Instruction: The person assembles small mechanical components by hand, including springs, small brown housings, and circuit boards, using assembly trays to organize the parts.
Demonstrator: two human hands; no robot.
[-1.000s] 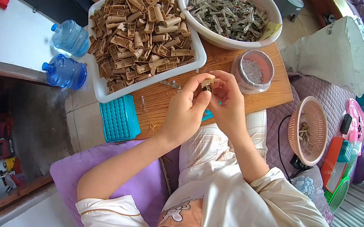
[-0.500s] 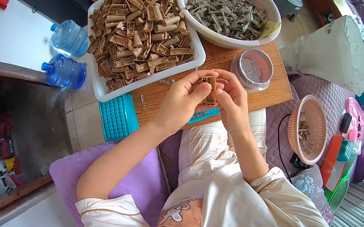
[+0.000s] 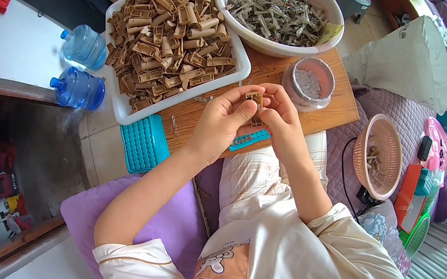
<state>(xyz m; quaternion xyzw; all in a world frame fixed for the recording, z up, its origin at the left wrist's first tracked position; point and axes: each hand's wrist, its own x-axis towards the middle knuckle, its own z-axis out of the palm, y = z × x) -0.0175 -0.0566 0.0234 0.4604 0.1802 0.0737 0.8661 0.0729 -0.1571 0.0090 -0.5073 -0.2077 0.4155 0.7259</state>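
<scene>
Between them, my left hand and my right hand hold a small tan plastic casing, open side facing me. Both thumbs press on its front, and the fingers wrap behind it; what lies inside is too small to make out. Just below the hands, a teal tray with small parts in it lies at the table's near edge, partly hidden. To the right of my right hand stands a clear round tub of small white pieces.
Behind my hands on the wooden table stand a white bin heaped with tan casings and a white basin of clear-and-metallic strips. Stacked teal trays sit at left. A pink basket rests on the sofa at right.
The tan casing has shifted slightly up and left, and its lower part is more covered by my fingers. Both hands keep hold of it.
</scene>
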